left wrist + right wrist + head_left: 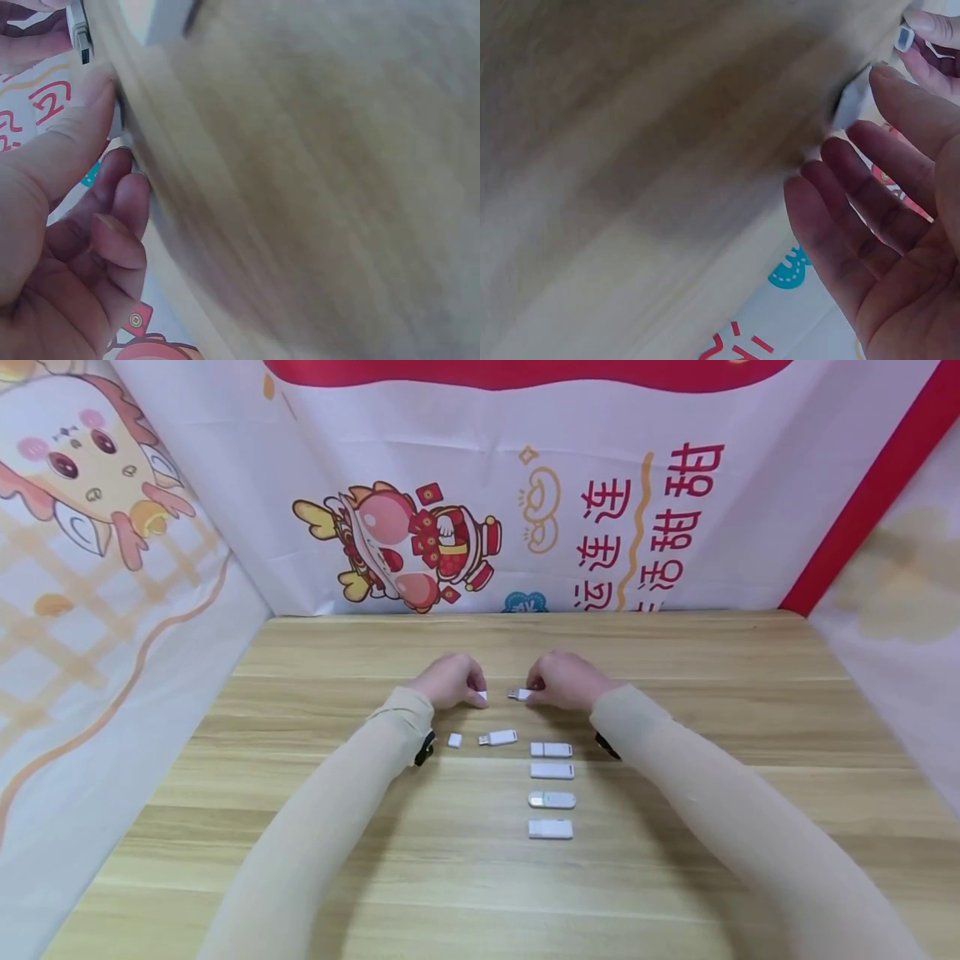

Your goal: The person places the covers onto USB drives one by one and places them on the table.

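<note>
My left hand pinches a small white cap between thumb and fingers. Its open end shows in the right wrist view, where the cap faces the other hand. Opposite, my right hand grips a white USB flash drive by its body, with the bare metal plug pointing left. A short gap separates this drive from the cap. Nearer to me lie another uncapped USB flash drive and a loose white cap to its left.
Below the right hand, several white flash drives lie in a column, one of them with rounded ends. The wooden tabletop meets a printed cloth at the back, and cloth also hangs at both sides.
</note>
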Demonstrator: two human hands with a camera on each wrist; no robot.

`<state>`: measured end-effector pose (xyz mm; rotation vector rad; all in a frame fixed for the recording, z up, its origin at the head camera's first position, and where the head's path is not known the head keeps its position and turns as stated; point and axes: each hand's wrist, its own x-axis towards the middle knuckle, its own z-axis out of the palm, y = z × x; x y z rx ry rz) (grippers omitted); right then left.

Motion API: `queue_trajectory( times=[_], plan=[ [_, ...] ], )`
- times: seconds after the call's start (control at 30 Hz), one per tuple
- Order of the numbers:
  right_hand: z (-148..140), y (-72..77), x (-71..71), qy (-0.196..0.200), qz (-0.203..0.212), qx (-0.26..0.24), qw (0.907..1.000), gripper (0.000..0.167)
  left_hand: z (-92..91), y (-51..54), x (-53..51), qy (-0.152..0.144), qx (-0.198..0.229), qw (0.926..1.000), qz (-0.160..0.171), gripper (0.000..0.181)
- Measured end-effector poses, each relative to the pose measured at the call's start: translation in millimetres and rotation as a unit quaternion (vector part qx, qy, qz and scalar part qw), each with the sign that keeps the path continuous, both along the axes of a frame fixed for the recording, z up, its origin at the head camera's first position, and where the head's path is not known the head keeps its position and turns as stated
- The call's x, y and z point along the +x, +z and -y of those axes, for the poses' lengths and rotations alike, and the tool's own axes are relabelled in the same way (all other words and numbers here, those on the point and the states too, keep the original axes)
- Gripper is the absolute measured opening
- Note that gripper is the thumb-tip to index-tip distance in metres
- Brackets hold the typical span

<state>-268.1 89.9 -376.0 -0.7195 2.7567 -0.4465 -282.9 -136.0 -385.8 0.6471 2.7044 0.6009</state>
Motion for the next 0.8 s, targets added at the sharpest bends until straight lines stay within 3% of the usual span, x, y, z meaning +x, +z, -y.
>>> queue_trajectory(
  times=[0.2,0.4,0.6,0.8],
  plan=[
    [3,-4.6,1.5,0.004,-0.012,0.005,0.9999,0.016,0.1,0.5,2.7,-0.013,-0.006,0.9995,-0.028,0.013],
    [-4,-2.6,7.7,0.012,-0.025,0.002,0.9996,0.012,-1.5,13.5,15.9,-0.002,0.013,0.9996,-0.025,0.015],
    [-25,8.2,26.7,-0.001,-0.038,-0.022,0.9990,0.012,-0.3,29.9,41.6,0.004,0.045,0.9980,-0.045,0.020],
    [-50,16.4,61.9,0.004,-0.055,-0.051,0.9972,0.010,0.5,42.0,75.7,-0.048,0.054,0.9927,-0.097,0.020]
  ],
)
